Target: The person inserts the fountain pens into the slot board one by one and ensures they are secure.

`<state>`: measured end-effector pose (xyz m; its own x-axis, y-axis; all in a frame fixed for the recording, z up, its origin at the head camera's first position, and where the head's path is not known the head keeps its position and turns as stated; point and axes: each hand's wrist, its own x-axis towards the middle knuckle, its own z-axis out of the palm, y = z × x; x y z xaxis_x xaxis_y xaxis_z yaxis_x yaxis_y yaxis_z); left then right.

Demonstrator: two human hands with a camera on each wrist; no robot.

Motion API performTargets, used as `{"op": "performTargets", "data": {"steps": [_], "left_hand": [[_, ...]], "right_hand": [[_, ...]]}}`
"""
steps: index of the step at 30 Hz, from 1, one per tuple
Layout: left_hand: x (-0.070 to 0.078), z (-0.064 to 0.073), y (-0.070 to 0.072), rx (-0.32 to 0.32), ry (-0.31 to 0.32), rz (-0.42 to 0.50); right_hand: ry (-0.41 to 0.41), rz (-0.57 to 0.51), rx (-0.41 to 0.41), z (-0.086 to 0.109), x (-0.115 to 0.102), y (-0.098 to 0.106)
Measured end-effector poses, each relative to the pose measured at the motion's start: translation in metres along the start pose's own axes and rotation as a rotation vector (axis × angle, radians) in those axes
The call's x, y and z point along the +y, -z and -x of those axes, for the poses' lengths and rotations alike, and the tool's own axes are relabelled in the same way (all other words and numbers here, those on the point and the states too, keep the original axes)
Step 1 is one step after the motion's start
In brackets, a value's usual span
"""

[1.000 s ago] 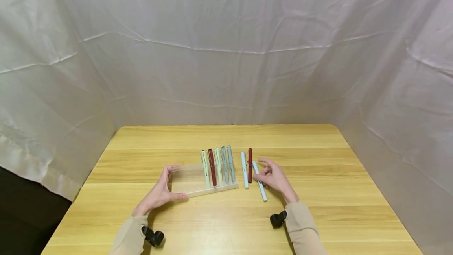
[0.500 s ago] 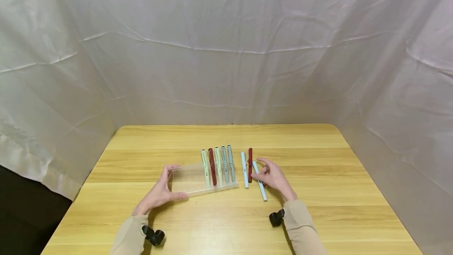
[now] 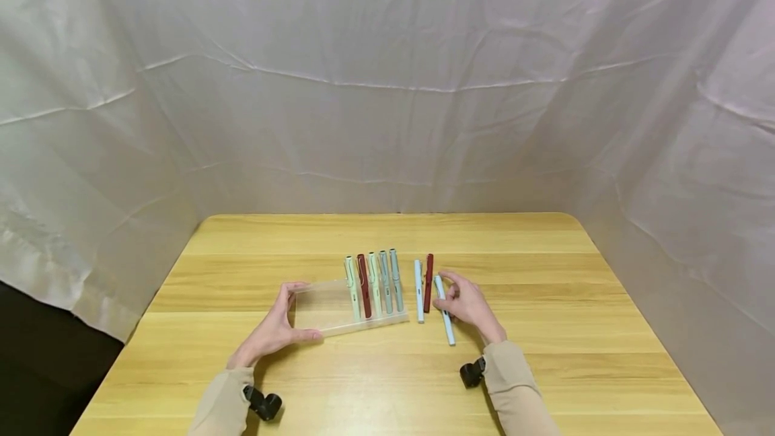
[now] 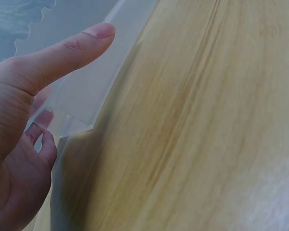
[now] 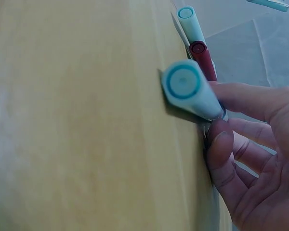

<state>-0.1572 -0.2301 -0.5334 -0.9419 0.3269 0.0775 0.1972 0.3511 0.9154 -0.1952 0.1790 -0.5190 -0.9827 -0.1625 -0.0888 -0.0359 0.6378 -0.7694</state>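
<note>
While left hand (image 3: 276,323) grips clear rack (image 3: 345,328), right hand (image 3: 469,303) pinches light-blue pen (image 3: 449,330); lift should clear the red pen (image 3: 428,281) just left of that hand.

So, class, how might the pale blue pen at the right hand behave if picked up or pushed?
The pale blue pen is probably stiff, since it looks straight. Its slim body suggests it is light. Its round end hints it could roll if pushed sideways.
</note>
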Motion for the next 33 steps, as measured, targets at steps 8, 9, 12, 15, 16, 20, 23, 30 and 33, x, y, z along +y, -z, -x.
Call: {"op": "performTargets", "data": {"steps": [8, 9, 12, 15, 16, 20, 23, 30, 33], "left_hand": [[0.0008, 0.0008, -0.0001, -0.002, 0.001, -0.004], [0.0009, 0.0008, -0.0001, -0.002, 0.000, -0.006], [0.0007, 0.0005, -0.0003, -0.003, -0.004, -0.010], [0.0004, 0.0003, -0.0008, -0.005, -0.014, -0.017], [0.0001, 0.0002, -0.0010, -0.004, -0.017, -0.017], [0.0001, 0.0008, -0.0015, -0.005, -0.018, -0.016], [0.0008, 0.0011, -0.0014, -0.007, -0.016, -0.015], [0.0002, 0.0004, -0.0013, -0.007, -0.002, -0.025], [0.0000, 0.0002, -0.0011, -0.002, 0.008, -0.025]], "right_hand": [[0.005, 0.010, 0.020, 0.0002, 0.0018, -0.0012], [0.009, 0.015, 0.022, 0.0002, 0.0020, -0.0011], [0.020, 0.025, 0.027, 0.0007, 0.0027, -0.0005], [0.023, 0.031, 0.036, 0.0012, 0.0027, 0.0000], [0.025, 0.032, 0.040, 0.0014, 0.0029, -0.0001], [0.017, 0.018, 0.044, 0.0019, 0.0044, -0.0007], [0.004, -0.008, 0.044, 0.0024, 0.0049, -0.0005], [0.005, -0.067, 0.054, 0.0027, 0.0047, 0.0000], [-0.005, -0.104, 0.054, 0.0031, 0.0044, 0.0006]]}}
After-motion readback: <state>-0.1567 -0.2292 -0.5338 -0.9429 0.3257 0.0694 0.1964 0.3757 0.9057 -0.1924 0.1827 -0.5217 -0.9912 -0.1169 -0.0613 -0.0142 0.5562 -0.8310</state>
